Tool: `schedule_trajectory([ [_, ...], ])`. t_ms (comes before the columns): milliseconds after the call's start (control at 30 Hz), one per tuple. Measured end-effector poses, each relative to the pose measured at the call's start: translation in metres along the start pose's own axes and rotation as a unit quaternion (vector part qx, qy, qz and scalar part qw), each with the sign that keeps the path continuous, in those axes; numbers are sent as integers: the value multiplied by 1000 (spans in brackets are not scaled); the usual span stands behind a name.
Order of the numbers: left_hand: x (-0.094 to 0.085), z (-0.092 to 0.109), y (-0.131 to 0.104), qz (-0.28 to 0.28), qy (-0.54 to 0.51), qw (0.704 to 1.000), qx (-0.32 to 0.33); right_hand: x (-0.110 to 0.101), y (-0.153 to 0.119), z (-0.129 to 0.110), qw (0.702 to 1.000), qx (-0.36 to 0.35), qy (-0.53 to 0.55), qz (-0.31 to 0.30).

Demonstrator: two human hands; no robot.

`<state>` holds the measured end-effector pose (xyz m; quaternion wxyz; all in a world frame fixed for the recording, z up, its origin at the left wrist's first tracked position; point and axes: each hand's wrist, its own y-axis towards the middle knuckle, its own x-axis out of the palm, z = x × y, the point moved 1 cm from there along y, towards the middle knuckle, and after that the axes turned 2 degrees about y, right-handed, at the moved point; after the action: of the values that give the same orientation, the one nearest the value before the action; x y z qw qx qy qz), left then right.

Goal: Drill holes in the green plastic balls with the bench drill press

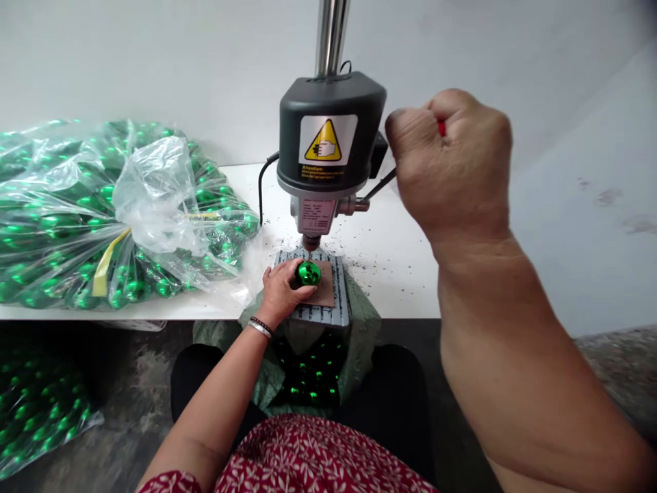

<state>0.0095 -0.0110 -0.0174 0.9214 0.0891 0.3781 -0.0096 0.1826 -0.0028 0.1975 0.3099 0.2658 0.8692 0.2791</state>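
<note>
A shiny green ball (308, 274) rests on a brown board (326, 291) on the grey slotted base (340, 301) of a small drill press (328, 103). My left hand (280, 291) grips the ball from its left side, thumb in front and fingers behind. Right above the ball is the thin drill bit (309, 255), its tip at or very near the ball's top. My right hand (454, 161) is closed in a fist around the press's feed lever (380, 183), and a bit of red shows between the fingers.
A large clear plastic bag (154, 192) full of green balls lies on the white table (405, 287) at left. Dark shavings are scattered around the base. Below the table edge, an open green sack (364, 335) holds several green balls. Another bag of balls (41, 404) sits on the floor.
</note>
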Motion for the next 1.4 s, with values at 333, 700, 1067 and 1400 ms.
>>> schedule_trajectory([
  [333,2,-3,0,2,0,1000,14,-3,-45,13,995,-81,1,50],
  [700,3,-3,-1,-2,32,999,15,3,-71,28,987,-127,-17,95],
  [1067,4,-6,-1,-11,29,999,19,10,-85,40,983,-134,-34,125],
  [1400,6,-10,-1,-6,0,1000,24,14,-92,41,970,-176,-18,167],
])
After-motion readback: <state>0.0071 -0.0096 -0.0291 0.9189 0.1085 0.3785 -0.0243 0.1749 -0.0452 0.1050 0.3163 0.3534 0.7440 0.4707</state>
